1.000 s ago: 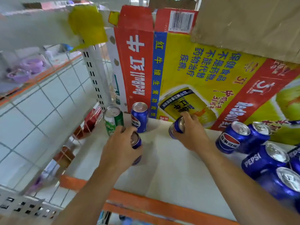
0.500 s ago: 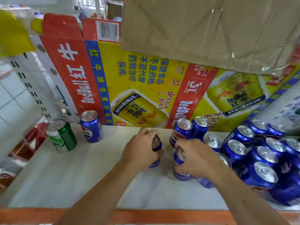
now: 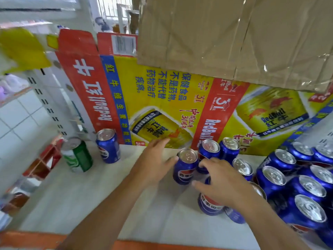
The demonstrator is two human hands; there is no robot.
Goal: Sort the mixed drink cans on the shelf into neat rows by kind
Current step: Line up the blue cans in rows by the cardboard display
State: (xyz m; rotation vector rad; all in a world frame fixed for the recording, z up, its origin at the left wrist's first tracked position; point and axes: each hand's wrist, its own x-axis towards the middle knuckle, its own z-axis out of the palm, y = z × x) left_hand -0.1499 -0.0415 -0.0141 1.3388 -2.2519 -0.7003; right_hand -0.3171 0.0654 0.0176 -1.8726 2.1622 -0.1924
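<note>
White shelf (image 3: 100,201): upright blue can (image 3: 184,166) between open hands (image 3: 155,163).

A shop, stockroom-style. Metal shelf (image 3: 108,204) with orange front edge and slotted white upright (image 3: 46,105). Red Bull carton (image 3: 162,98), flattened, lines the back of the shelf; plain taped cardboard box (image 3: 234,37) above it. Blue Pepsi cans (image 3: 297,186) massed right of the carton's centre; one green can (image 3: 79,156) at its left end.
</note>
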